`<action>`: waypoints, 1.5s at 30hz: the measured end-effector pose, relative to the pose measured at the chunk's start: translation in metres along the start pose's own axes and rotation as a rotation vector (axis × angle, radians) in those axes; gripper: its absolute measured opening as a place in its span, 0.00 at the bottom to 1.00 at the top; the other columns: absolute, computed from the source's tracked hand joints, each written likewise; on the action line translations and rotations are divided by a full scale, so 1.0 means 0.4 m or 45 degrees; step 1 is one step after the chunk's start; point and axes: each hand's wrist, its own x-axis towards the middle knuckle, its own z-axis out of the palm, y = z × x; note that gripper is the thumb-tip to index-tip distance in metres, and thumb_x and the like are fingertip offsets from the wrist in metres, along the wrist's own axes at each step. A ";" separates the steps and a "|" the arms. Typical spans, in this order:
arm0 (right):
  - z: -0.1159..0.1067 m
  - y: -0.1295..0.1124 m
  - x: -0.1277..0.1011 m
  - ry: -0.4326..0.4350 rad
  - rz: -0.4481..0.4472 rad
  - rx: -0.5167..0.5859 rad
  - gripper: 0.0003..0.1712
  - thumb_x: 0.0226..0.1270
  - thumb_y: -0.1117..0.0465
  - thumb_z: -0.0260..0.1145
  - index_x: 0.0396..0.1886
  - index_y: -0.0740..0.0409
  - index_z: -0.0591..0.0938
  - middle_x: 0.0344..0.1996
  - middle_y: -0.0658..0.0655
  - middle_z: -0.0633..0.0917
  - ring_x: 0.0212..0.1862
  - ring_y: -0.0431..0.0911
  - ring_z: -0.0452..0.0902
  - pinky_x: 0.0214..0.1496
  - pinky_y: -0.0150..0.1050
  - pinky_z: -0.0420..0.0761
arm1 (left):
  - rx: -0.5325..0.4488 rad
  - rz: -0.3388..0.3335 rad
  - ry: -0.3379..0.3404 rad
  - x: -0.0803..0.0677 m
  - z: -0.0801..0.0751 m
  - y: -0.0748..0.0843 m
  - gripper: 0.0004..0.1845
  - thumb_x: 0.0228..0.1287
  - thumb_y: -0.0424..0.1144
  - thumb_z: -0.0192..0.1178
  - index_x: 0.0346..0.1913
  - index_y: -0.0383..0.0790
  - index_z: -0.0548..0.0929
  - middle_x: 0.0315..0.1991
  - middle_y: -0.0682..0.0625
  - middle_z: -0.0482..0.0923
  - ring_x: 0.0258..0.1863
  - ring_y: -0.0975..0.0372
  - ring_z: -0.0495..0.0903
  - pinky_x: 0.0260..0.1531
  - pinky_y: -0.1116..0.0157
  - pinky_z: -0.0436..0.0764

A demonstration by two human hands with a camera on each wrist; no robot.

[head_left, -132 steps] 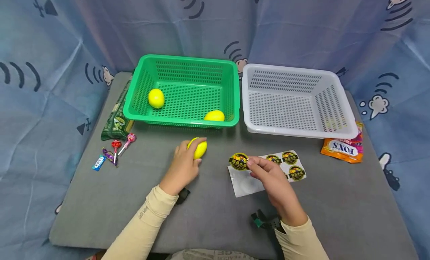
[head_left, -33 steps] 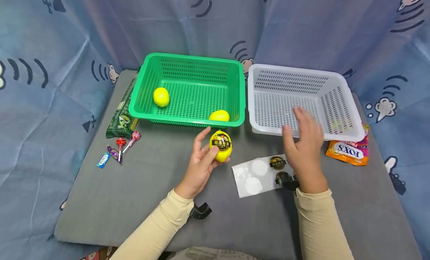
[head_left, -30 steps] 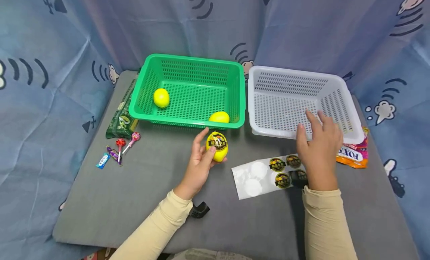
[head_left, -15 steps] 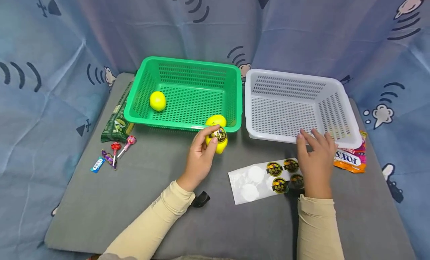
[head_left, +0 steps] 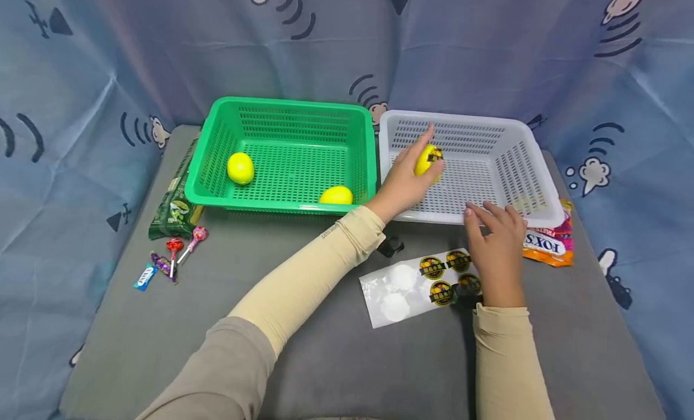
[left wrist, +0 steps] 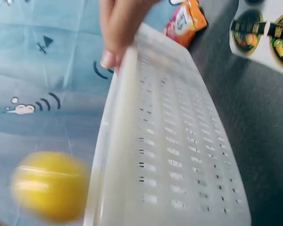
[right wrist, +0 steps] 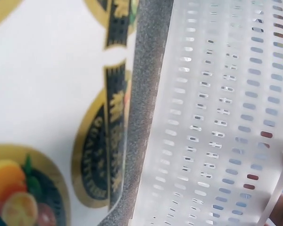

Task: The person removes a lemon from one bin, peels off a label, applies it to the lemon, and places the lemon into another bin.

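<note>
Carrying lemon (head_left: 428, 159) into white basket (head_left: 534, 218): left hand (head_left: 403, 182) grips; right hand (head_left: 496, 245) relaxed, steadying rim

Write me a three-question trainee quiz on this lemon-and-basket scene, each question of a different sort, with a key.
1. True or false: the left hand holds the stickered lemon over the green basket.
2. How many lemons lie in the green basket?
A. one
B. two
C. three
3. Fill in: the fingers of the right hand rest on the near rim of the ______ basket.

Key:
1. False; the lemon is over the white basket.
2. B; one at the left, one at the near wall.
3. white
</note>
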 end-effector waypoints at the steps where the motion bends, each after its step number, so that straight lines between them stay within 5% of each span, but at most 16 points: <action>1: 0.006 -0.003 0.002 -0.012 -0.004 -0.002 0.27 0.85 0.45 0.56 0.67 0.58 0.85 0.72 0.64 0.76 0.82 0.61 0.50 0.81 0.64 0.34 | 0.014 -0.026 -0.027 0.002 0.003 -0.003 0.41 0.81 0.54 0.57 0.87 0.68 0.47 0.86 0.42 0.43 0.81 0.43 0.54 0.74 0.45 0.65; 4: 0.021 -0.010 0.009 -0.028 -0.023 -0.004 0.27 0.85 0.45 0.56 0.67 0.57 0.85 0.72 0.64 0.76 0.82 0.61 0.50 0.81 0.64 0.34 | 0.018 -0.053 -0.056 -0.013 0.000 -0.012 0.51 0.75 0.61 0.61 0.84 0.78 0.34 0.85 0.50 0.22 0.82 0.41 0.27 0.75 0.31 0.42; 6: 0.026 -0.013 0.014 -0.023 -0.033 0.002 0.27 0.85 0.45 0.57 0.66 0.57 0.85 0.72 0.64 0.76 0.82 0.61 0.50 0.82 0.64 0.34 | -0.016 -0.016 -0.049 -0.035 -0.011 -0.016 0.52 0.74 0.60 0.63 0.83 0.80 0.33 0.85 0.54 0.21 0.83 0.46 0.26 0.74 0.30 0.41; 9: 0.027 -0.013 0.020 -0.005 -0.042 0.011 0.26 0.85 0.46 0.57 0.65 0.59 0.86 0.71 0.65 0.77 0.82 0.61 0.51 0.82 0.63 0.34 | -0.097 0.067 -0.011 -0.075 -0.031 -0.024 0.51 0.75 0.57 0.64 0.85 0.77 0.38 0.85 0.60 0.27 0.84 0.58 0.32 0.75 0.33 0.47; 13: 0.024 -0.004 0.026 -0.009 -0.019 0.024 0.26 0.85 0.46 0.57 0.65 0.58 0.86 0.72 0.64 0.76 0.82 0.60 0.50 0.82 0.61 0.32 | -0.237 0.230 0.082 -0.140 -0.058 -0.044 0.43 0.75 0.46 0.66 0.86 0.56 0.57 0.85 0.55 0.50 0.78 0.61 0.61 0.74 0.50 0.67; 16: 0.026 0.002 0.028 -0.033 -0.010 0.040 0.27 0.85 0.45 0.55 0.67 0.58 0.85 0.74 0.63 0.74 0.83 0.58 0.47 0.82 0.60 0.31 | -0.361 0.358 0.218 -0.200 -0.082 -0.075 0.26 0.73 0.34 0.67 0.71 0.34 0.78 0.69 0.44 0.77 0.56 0.59 0.82 0.55 0.62 0.82; 19: 0.025 0.002 0.028 -0.041 -0.009 0.057 0.27 0.85 0.46 0.55 0.68 0.60 0.84 0.75 0.63 0.73 0.83 0.58 0.46 0.82 0.59 0.30 | -0.457 0.427 0.362 -0.268 -0.112 -0.113 0.11 0.69 0.25 0.67 0.52 0.23 0.87 0.47 0.34 0.87 0.40 0.56 0.86 0.42 0.65 0.85; 22: 0.018 -0.017 0.026 0.001 0.029 0.084 0.26 0.85 0.50 0.57 0.68 0.63 0.82 0.76 0.65 0.71 0.82 0.60 0.48 0.82 0.60 0.38 | -0.487 0.393 0.480 -0.332 -0.143 -0.153 0.06 0.70 0.23 0.66 0.44 0.21 0.87 0.37 0.32 0.87 0.34 0.58 0.85 0.40 0.65 0.86; 27: 0.032 -0.128 0.019 0.144 0.067 0.140 0.25 0.80 0.52 0.63 0.66 0.63 0.84 0.76 0.65 0.70 0.78 0.63 0.54 0.77 0.63 0.53 | -0.459 0.251 0.592 -0.409 -0.185 -0.215 0.07 0.73 0.27 0.65 0.45 0.21 0.87 0.37 0.34 0.86 0.35 0.56 0.86 0.40 0.65 0.87; 30: 0.072 -0.237 0.012 0.106 -0.043 0.176 0.24 0.76 0.53 0.68 0.65 0.61 0.85 0.77 0.68 0.67 0.77 0.66 0.54 0.75 0.65 0.58 | -0.450 0.192 0.625 -0.432 -0.197 -0.242 0.09 0.74 0.28 0.65 0.46 0.19 0.86 0.37 0.34 0.86 0.35 0.57 0.86 0.40 0.65 0.87; 35: 0.170 -0.391 -0.031 -0.139 -0.250 0.151 0.27 0.74 0.50 0.72 0.66 0.58 0.84 0.79 0.75 0.60 0.77 0.72 0.53 0.72 0.69 0.64 | -0.449 0.166 0.649 -0.448 -0.203 -0.267 0.09 0.73 0.27 0.65 0.45 0.19 0.86 0.37 0.31 0.85 0.34 0.56 0.86 0.39 0.66 0.86; 41: 0.221 -0.440 -0.076 -0.266 -0.294 0.042 0.23 0.74 0.49 0.73 0.59 0.61 0.88 0.78 0.79 0.58 0.76 0.74 0.54 0.71 0.66 0.70 | -0.388 0.200 0.652 -0.449 -0.231 -0.261 0.08 0.74 0.27 0.65 0.46 0.22 0.87 0.38 0.37 0.87 0.34 0.52 0.86 0.39 0.61 0.87; 45: 0.217 -0.447 -0.072 -0.263 -0.325 0.038 0.22 0.75 0.50 0.73 0.57 0.60 0.89 0.77 0.80 0.60 0.75 0.75 0.55 0.71 0.66 0.69 | -0.314 0.305 0.709 -0.411 -0.310 -0.212 0.08 0.75 0.27 0.64 0.48 0.22 0.87 0.42 0.37 0.87 0.35 0.58 0.85 0.41 0.63 0.85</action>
